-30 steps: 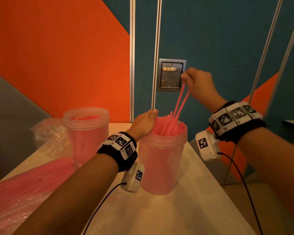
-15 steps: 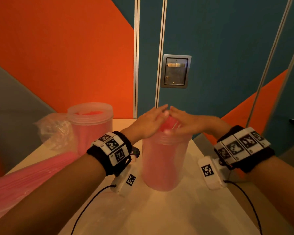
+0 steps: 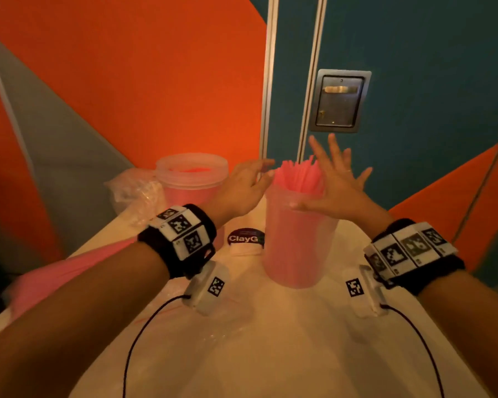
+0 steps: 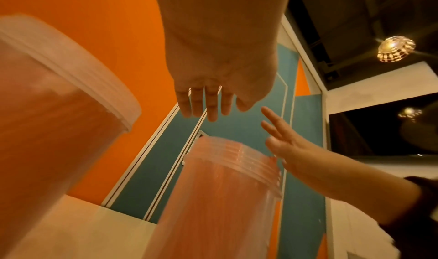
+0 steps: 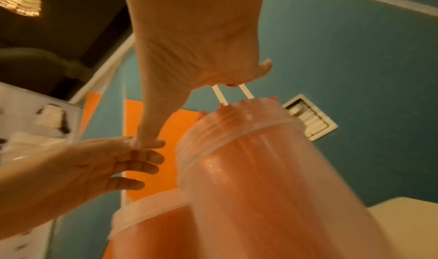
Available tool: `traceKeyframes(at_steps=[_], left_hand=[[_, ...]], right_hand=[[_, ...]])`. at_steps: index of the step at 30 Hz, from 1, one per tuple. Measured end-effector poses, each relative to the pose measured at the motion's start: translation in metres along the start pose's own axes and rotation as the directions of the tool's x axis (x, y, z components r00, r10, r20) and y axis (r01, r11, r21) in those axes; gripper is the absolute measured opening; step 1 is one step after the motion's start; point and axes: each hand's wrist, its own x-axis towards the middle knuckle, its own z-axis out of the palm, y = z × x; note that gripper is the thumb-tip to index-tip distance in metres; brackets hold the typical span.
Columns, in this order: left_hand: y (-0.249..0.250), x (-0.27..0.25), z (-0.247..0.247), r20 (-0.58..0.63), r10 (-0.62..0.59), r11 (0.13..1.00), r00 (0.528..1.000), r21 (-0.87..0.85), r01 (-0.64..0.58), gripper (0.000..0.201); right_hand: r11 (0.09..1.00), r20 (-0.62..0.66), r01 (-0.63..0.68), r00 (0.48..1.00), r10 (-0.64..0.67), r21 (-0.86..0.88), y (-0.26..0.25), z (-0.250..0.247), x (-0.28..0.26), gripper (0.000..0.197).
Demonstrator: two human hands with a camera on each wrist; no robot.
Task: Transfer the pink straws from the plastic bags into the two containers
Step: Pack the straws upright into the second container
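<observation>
A clear plastic container (image 3: 296, 239) stands mid-table, packed with pink straws (image 3: 298, 175) whose tips stick out above its rim. My left hand (image 3: 247, 182) hovers at the left of its mouth with straight fingers and holds nothing. My right hand (image 3: 335, 179) is spread wide at the right of the mouth, its thumb near the rim. A second container (image 3: 191, 176), also holding pink straws, stands behind to the left. A plastic bag of pink straws (image 3: 69, 271) lies along the table's left edge. The left wrist view shows both containers (image 4: 220, 197) and both open hands.
A crumpled empty plastic bag (image 3: 135, 191) lies behind the left container. A dark "ClayG" label (image 3: 246, 238) sits on the table (image 3: 285, 354) between the containers. An orange and teal wall with a metal recessed handle (image 3: 339, 100) rises close behind. Thin black cables run from both wristbands.
One second ago my right hand pinched a few straws high above the container; it lowered them in, both hands pressed over the mouth, and now both have lifted apart with fingers spread.
</observation>
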Motion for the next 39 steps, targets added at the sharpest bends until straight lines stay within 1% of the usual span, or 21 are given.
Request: traceKeyframes(at_steps=[1, 3, 5, 6, 8, 11, 13, 14, 15, 16, 18, 19, 21, 24, 26, 28, 31, 33, 35, 37, 39], left_hand=[[-0.002, -0.011, -0.01, -0.018, -0.001, 1.0, 1.0, 0.012, 0.001, 0.033], [-0.005, -0.04, -0.031, 0.052, -0.074, 0.997, 0.996, 0.004, 0.074, 0.015], [-0.005, -0.072, -0.05, 0.266, -0.169, 0.985, 0.949, 0.029, 0.168, 0.017], [-0.005, -0.088, -0.059, 0.388, -0.218, 0.976, 0.895, 0.059, 0.212, 0.018], [-0.01, -0.117, -0.071, 0.576, -0.317, 0.944, 0.753, 0.114, 0.31, 0.017], [-0.023, -0.157, -0.078, 0.724, -0.438, 0.878, 0.533, 0.217, 0.426, 0.011], [-0.033, -0.179, -0.078, 0.779, -0.502, 0.816, 0.377, 0.28, 0.507, 0.016], [-0.039, -0.189, -0.076, 0.79, -0.525, 0.789, 0.315, 0.314, 0.528, 0.024], [-0.044, -0.198, -0.074, 0.787, -0.545, 0.783, 0.29, 0.354, 0.511, 0.032], [-0.052, -0.205, -0.072, 0.761, -0.564, 0.797, 0.321, 0.401, 0.452, 0.038], [-0.066, -0.214, -0.069, 0.63, -0.594, 0.804, 0.5, 0.486, 0.341, 0.044], [-0.072, -0.218, -0.069, 0.539, -0.602, 0.791, 0.589, 0.501, 0.351, 0.046], [-0.089, -0.223, -0.07, 0.364, -0.606, 0.765, 0.707, 0.512, 0.391, 0.05], [-0.11, -0.225, -0.073, 0.166, -0.577, 0.712, 0.8, 0.581, 0.393, 0.059], [-0.115, -0.226, -0.076, 0.019, -0.523, 0.66, 0.852, 0.642, 0.39, 0.062], [-0.116, -0.227, -0.08, -0.126, -0.381, 0.565, 0.916, 0.753, 0.338, 0.065], [-0.123, -0.226, -0.09, -0.255, -0.234, 0.47, 0.938, 0.815, 0.339, 0.081], [-0.122, -0.221, -0.1, -0.288, -0.278, 0.422, 0.917, 0.82, 0.386, 0.09], [-0.118, -0.211, -0.11, -0.274, -0.376, 0.388, 0.885, 0.821, 0.419, 0.069], [-0.117, -0.203, -0.117, -0.241, -0.438, 0.533, 0.866, 0.706, 0.466, 0.028], [-0.118, -0.197, -0.12, -0.228, -0.504, 0.728, 0.833, 0.407, 0.552, 0.026]], right_hand=[[0.999, -0.07, 0.032, 0.997, -0.031, 0.024, -0.008, 0.002, -0.004, 0.109], [0.983, -0.157, 0.148, 0.979, -0.13, 0.112, -0.033, 0.01, -0.014, 0.072], [0.934, -0.047, 0.267, 0.964, -0.264, 0.239, -0.064, 0.026, -0.026, 0.027], [0.918, 0.091, 0.292, 0.941, -0.326, 0.27, -0.081, 0.036, -0.033, 0.016], [0.909, 0.384, 0.317, 0.83, -0.404, 0.271, -0.114, 0.058, -0.045, 0.012], [0.927, 0.749, 0.223, 0.547, -0.374, 0.301, -0.154, 0.096, -0.064, 0.013], [0.946, 0.859, 0.212, 0.405, -0.313, 0.245, -0.173, 0.118, -0.075, 0.02], [0.948, 0.882, 0.234, 0.369, -0.293, 0.216, -0.18, 0.128, -0.078, 0.025], [0.941, 0.885, 0.28, 0.366, -0.289, 0.192, -0.186, 0.136, -0.08, 0.03], [0.927, 0.864, 0.34, 0.406, -0.297, 0.159, -0.19, 0.142, -0.08, 0.036], [0.914, 0.783, 0.395, 0.538, -0.313, 0.095, -0.194, 0.15, -0.078, 0.048], [0.923, 0.738, 0.374, 0.598, -0.311, 0.087, -0.194, 0.153, -0.076, 0.052], [0.924, 0.672, 0.377, 0.67, -0.315, 0.057, -0.19, 0.158, -0.073, 0.06], [0.855, 0.64, 0.493, 0.712, -0.29, -0.161, -0.181, 0.163, -0.072, 0.073], [0.799, 0.584, 0.54, 0.748, -0.314, -0.263, -0.178, 0.167, -0.073, 0.065], [0.761, 0.521, 0.582, 0.761, -0.387, -0.285, -0.178, 0.17, -0.073, 0.05], [0.768, 0.528, 0.628, 0.699, -0.483, -0.129, -0.186, 0.172, -0.072, 0.036], [0.805, 0.543, 0.591, 0.662, -0.517, 0.047, -0.195, 0.175, -0.071, 0.041], [0.825, 0.491, 0.539, 0.679, -0.546, 0.171, -0.205, 0.182, -0.066, 0.057], [0.831, 0.446, 0.511, 0.704, -0.552, 0.223, -0.211, 0.186, -0.059, 0.073], [0.824, 0.492, 0.544, 0.68, -0.543, 0.158, -0.211, 0.188, -0.053, 0.086]])
